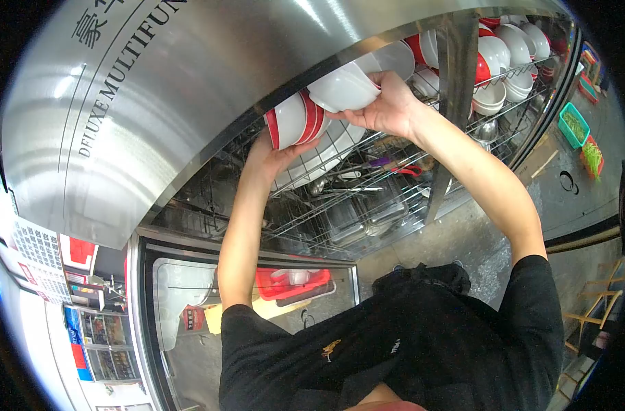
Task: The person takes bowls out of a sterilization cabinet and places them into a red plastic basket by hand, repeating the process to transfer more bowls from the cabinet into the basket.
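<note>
Inside a steel cabinet, my left hand (275, 157) is closed round the lower side of a stack of red-and-white bowls (290, 123), tilted on its side. My right hand (393, 108) grips the rim of a white bowl (342, 87) just to the right of that stack. The two lots of bowls are close together; whether they touch is hard to tell. Behind and below my hands, a large white plate (329, 152) is partly hidden on the wire rack (305, 218). More white bowls (393, 57) stand on the shelf beyond my right hand.
A steel post (456, 89) divides the cabinet; stacked bowls (494, 55) fill the right side. Utensils and steel trays (384, 205) lie on the lower rack. An open glass door (258, 329) hangs at lower left. A green basket (573, 126) is outside, far right.
</note>
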A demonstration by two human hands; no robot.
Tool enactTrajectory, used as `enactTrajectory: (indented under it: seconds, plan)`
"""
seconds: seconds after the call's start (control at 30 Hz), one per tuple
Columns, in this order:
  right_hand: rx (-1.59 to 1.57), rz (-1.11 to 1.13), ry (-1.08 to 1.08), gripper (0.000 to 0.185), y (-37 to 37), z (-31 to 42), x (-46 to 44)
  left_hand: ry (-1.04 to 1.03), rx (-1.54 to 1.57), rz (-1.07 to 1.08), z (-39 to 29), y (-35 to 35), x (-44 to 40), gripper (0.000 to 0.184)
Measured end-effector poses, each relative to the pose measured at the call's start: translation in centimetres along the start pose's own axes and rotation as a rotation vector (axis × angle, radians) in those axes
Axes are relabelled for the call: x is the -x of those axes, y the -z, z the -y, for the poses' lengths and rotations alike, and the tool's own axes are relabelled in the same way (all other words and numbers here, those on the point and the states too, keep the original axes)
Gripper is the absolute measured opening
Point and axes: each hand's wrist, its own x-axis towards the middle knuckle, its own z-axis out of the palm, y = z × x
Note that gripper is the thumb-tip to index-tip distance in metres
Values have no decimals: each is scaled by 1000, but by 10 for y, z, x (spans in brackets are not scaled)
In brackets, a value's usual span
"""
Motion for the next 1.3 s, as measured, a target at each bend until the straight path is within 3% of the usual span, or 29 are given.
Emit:
enactTrajectory:
  seconds: [0.07,0.2,0.27,0.47,0.77,0.9,1.03,1.2,1.3]
  plan:
    - [21,-12,14,50,-3,-3,4,-21,-100,-127,0,-5,7,43]
    - [40,-5,-13,49,-2,-2,10,-7,-88,-159,-1,11,4,45]
    - [25,25,-24,49,-2,0,15,134,171,113,-4,21,3,46]
    - [34,-176,118,42,-8,-2,32,169,206,263,-3,38,1,46]
    - [96,-159,224,41,-33,-15,78,88,58,159,1,26,32,41]
    - [124,-115,261,44,-37,-22,94,122,136,170,9,10,50,39]
    - [85,-128,212,50,-35,-24,106,67,143,151,14,3,61,36]
    - [105,-91,107,52,-28,-25,113,-1,124,-70,23,-6,65,36]
    - [132,-91,89,51,-19,-26,112,-54,138,-19,27,-11,72,37]
